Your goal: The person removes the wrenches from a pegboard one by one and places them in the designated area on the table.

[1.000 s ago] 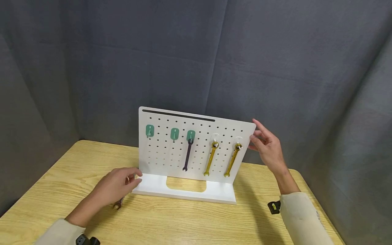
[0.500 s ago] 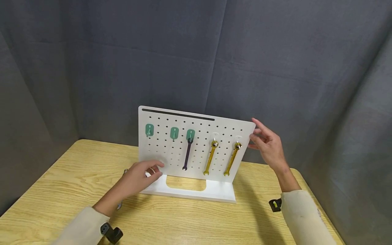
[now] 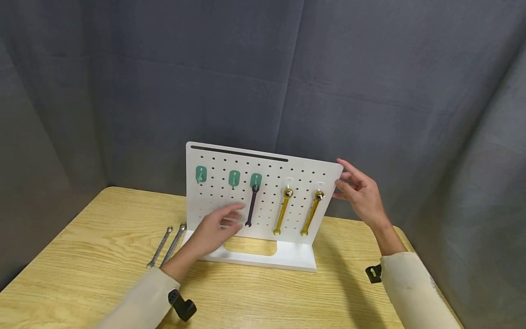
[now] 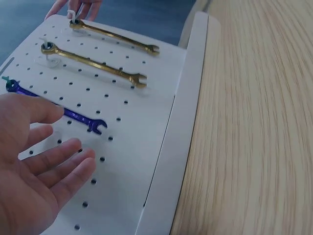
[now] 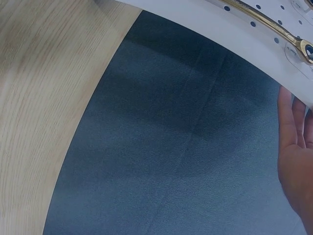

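Note:
A white pegboard (image 3: 218, 194) stands on the table, with a purple wrench (image 3: 252, 206) hanging from a green hook (image 3: 256, 179). My left hand (image 3: 214, 232) is just left of that wrench, fingers loosely extended and holding nothing. In the left wrist view, its upper finger overlaps the wrench's shaft. My right hand (image 3: 363, 201) pinches the board's upper right edge, thumb in front and some fingers behind. Two gold wrenches, a left one (image 3: 281, 214) and a right one (image 3: 311, 217), hang from clear hooks on the right half.
Two more green hooks, at the far left (image 3: 201, 174) and beside the middle (image 3: 234, 178), carry nothing. Two silver wrenches, one outer (image 3: 160, 247) and one inner (image 3: 174, 243), lie on the wooden table (image 3: 102, 256) left of the board. A grey curtain (image 3: 205, 91) hangs behind.
My left hand has moved rightward from the board's left end to beside the purple wrench, uncovering the silver wrenches. My right hand has stayed at the board's edge.

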